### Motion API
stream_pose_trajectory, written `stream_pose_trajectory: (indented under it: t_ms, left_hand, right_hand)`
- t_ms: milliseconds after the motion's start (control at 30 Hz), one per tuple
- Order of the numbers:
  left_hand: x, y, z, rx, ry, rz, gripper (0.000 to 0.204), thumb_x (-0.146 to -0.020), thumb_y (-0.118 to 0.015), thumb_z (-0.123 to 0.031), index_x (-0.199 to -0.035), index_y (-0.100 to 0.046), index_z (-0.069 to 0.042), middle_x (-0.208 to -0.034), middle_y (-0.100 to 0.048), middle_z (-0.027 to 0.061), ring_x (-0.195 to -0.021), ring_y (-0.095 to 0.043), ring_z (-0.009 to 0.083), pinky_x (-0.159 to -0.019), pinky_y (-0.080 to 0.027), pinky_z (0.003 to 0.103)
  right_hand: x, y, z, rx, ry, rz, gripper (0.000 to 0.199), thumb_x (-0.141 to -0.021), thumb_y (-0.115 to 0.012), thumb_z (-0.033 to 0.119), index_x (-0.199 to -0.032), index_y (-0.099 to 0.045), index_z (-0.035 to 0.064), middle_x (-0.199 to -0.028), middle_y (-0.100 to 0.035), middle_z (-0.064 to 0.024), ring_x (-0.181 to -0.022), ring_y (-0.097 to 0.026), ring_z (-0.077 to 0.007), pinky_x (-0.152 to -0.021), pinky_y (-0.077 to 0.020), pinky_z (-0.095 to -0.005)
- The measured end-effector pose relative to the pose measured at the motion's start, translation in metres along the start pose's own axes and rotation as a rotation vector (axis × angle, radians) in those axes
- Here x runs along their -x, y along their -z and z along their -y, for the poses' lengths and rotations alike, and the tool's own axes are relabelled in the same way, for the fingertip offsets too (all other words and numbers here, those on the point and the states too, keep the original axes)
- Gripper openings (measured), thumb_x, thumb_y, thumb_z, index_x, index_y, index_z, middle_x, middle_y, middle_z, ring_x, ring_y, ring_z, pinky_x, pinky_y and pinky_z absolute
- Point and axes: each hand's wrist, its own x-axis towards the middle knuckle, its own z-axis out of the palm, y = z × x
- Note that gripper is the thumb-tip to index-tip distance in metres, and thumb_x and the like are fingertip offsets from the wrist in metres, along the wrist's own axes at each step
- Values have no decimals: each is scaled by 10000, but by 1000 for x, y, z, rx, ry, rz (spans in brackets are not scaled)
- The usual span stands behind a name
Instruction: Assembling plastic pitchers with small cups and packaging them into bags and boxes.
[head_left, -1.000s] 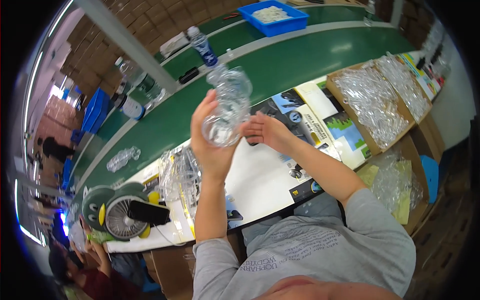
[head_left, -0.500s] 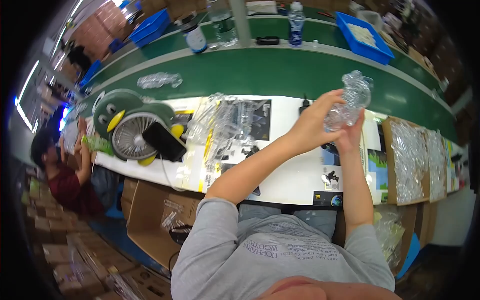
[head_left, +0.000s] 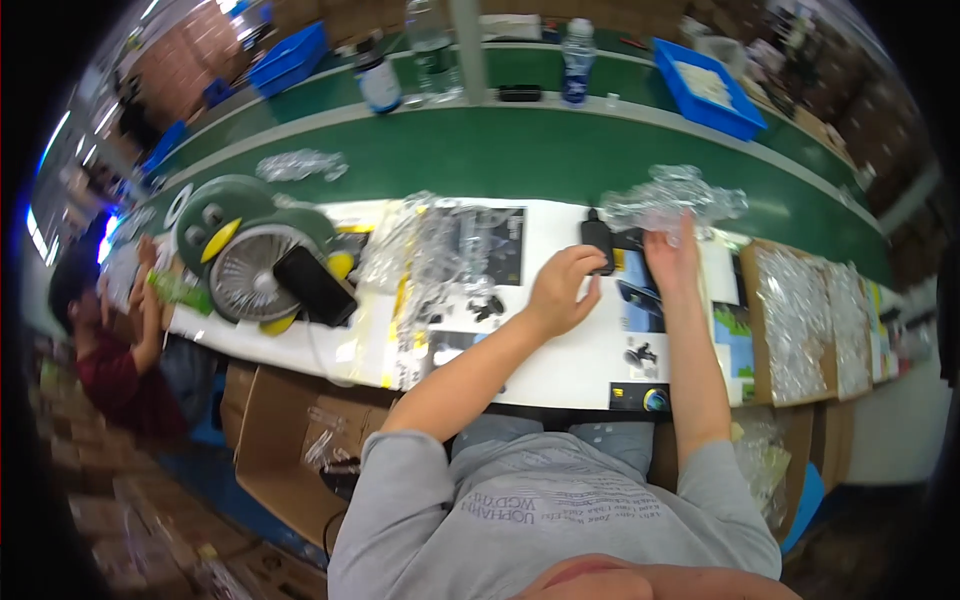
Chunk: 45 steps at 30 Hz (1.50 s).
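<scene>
A crumpled clear plastic bag (head_left: 665, 200) lies across the back edge of the white printed sheet and the green tabletop. My right hand (head_left: 673, 262) has its fingertips at the bag's near edge, gripping it; plastic partly covers them. To its left, my left hand (head_left: 562, 293) is close to the near end of a small black device (head_left: 597, 238) with a short stub on top. The left fingertips meet the device's lower edge, while the thumb stands apart from them. More crumpled clear plastic (head_left: 440, 250) lies on the sheet to the left.
A green duck-faced fan (head_left: 258, 275) with a dark phone (head_left: 315, 286) against it stands left. A cardboard tray (head_left: 762, 325) of clear plastic bags sits right. Bottles (head_left: 577, 65) and a blue bin (head_left: 708, 95) stand behind. A person (head_left: 115, 350) works at far left.
My left hand has let go of the clear plastic bag and come down toward the black device. The bag has lowered and spread out sideways at my right hand.
</scene>
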Motion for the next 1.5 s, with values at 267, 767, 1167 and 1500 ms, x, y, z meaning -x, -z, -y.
stream_pose_trajectory:
  t_ms: [267,767,1167,1500]
  left_hand:
    - [2,-7,2,41,-6,119,304,-684,-571,86,-964,-510,-11,-914,-572,142,-641,-585,220,-555,-489,269]
    - [6,-7,6,4,54,163,303,-680,-565,72,-965,-524,-22,-900,-569,122,-578,-576,208,-522,-478,285]
    - [-10,22,15,-298,48,50,294,-659,-587,11,-944,-554,-54,-907,-567,101,-789,-572,257,-667,-466,340]
    - [-12,51,32,-975,512,181,457,-707,-568,-86,-1160,-512,-74,-1345,-344,203,-1267,-265,401,-933,-246,636]
  right_hand:
    - [-38,-36,-15,192,12,-202,508,-697,-768,315,-1060,-506,74,-995,-502,-88,-930,-532,-217,-821,-473,-305]
    - [-154,-53,-75,532,212,-412,429,-758,-717,225,-1069,-491,34,-1039,-542,-106,-863,-568,-224,-728,-542,-340]
    - [-124,-31,-61,583,-22,-186,411,-790,-628,130,-1110,-453,-59,-1085,-467,-234,-956,-552,-333,-849,-508,-404]
    - [34,-61,-24,2207,930,960,424,-688,-512,-85,-1047,-589,127,-836,-485,-75,-777,-505,-243,-690,-429,-348]
